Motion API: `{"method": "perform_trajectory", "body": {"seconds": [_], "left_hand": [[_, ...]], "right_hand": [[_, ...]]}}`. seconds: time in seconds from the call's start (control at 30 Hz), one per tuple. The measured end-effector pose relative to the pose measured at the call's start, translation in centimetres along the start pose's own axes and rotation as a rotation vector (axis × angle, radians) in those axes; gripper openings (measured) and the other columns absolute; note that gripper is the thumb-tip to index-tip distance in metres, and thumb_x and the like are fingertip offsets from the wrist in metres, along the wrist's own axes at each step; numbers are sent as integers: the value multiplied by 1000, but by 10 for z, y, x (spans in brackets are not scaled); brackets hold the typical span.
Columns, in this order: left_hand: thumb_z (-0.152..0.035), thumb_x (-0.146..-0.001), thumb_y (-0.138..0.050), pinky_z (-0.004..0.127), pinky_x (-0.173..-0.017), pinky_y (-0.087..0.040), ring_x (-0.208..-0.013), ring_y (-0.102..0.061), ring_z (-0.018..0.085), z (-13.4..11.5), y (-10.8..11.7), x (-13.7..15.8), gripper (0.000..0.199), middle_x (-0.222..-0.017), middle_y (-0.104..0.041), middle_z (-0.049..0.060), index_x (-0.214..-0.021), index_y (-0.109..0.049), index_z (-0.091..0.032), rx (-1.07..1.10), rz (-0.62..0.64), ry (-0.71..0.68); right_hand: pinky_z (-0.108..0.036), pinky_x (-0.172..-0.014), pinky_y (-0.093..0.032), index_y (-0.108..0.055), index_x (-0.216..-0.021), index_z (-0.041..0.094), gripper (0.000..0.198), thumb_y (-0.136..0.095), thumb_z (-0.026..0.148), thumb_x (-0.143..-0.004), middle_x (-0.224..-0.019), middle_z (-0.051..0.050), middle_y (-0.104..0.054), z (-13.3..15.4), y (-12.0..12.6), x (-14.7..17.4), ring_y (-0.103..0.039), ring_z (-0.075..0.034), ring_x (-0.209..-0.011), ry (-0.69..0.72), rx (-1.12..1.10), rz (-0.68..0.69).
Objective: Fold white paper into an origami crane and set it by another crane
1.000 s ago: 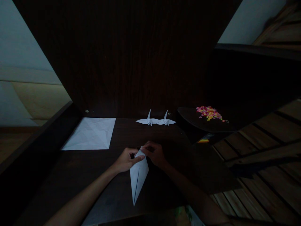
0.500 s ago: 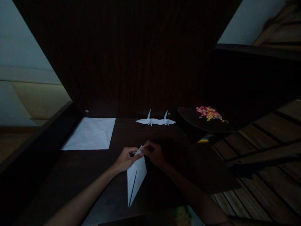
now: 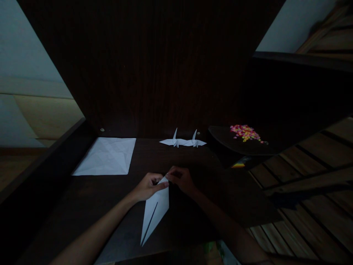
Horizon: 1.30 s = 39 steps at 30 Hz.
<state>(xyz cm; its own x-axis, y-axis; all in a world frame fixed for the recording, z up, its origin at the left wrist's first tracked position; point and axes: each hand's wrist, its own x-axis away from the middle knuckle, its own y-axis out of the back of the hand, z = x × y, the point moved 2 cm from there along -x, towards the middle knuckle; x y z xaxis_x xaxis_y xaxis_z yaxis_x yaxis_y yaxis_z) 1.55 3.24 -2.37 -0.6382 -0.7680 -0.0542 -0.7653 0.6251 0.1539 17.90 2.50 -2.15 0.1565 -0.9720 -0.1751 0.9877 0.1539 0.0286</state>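
A white sheet of paper folded into a long kite shape [image 3: 157, 206] slants over the dark desk, with a slit running up the middle of its lower half. My left hand [image 3: 150, 187] grips it near the top, thumb lying across the front face. At the upper tip, the thumb and fingers of my right hand [image 3: 180, 179] pinch the paper. Beyond my hands, two white folded paper cranes [image 3: 174, 142] stand side by side against the back panel, their wings touching or overlapping.
A creased white paper sheet [image 3: 107, 157] lies flat at the back left, beside a low side wall [image 3: 55, 158]. On the rounded shelf [image 3: 220, 138] at right sits a heap of small pink, red and yellow pieces [image 3: 245, 132]. Wooden slats [image 3: 300, 184] show farther right.
The lower point of the folded paper has swung left, and its slit looks shorter now. My right hand has shifted slightly right at the tip; my left hand keeps its hold.
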Motion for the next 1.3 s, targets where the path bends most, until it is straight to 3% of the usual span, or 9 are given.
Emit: {"method": "perform_trajectory", "body": {"seconds": [0.47, 0.63, 0.87, 1.03, 1.3], "left_hand": [[-48, -77, -63, 21, -52, -28, -57, -34, 9, 7, -5, 3, 37, -61, -41, -3, -69, -57, -12, 78, 97, 74], [-50, -76, -62, 21, -52, -29, -56, -33, 9, 4, -6, 3, 39, -61, -40, -4, -67, -55, -13, 68, 133, 73], [-47, -77, -63, 20, -48, -23, -54, -28, 7, 0, -3, 3, 39, -58, -33, -5, -62, -48, -14, 86, 117, 58], [-47, -78, -63, 20, -48, -23, -53, -28, 7, -1, -3, 3, 41, -59, -30, -6, -60, -44, -15, 99, 127, 68], [-46, -78, -64, 20, -47, -25, -53, -29, 7, 0, -3, 4, 40, -58, -33, -5, -60, -47, -14, 93, 111, 56]], "right_hand": [[-21, -46, -35, -63, -58, 16, 29, -80, 40, -62, -59, 3, -55, 2, 2, 1, -46, -7, -48, -77, -116, 153], [-22, -49, -38, -64, -58, 16, 30, -82, 40, -59, -58, 3, -56, 6, 3, 0, -48, -8, -50, -49, -72, 176], [-20, -44, -38, -70, -66, 17, 28, -78, 43, -64, -62, 2, -59, 1, 6, 0, -48, -8, -48, -116, -126, 197], [-20, -46, -37, -73, -71, 17, 20, -77, 37, -67, -67, 1, -62, -2, 9, 0, -48, -7, -49, -111, -157, 214], [-20, -45, -35, -70, -63, 16, 21, -78, 36, -65, -60, 2, -59, 6, 8, -1, -45, -7, -47, -123, -105, 202]]}}
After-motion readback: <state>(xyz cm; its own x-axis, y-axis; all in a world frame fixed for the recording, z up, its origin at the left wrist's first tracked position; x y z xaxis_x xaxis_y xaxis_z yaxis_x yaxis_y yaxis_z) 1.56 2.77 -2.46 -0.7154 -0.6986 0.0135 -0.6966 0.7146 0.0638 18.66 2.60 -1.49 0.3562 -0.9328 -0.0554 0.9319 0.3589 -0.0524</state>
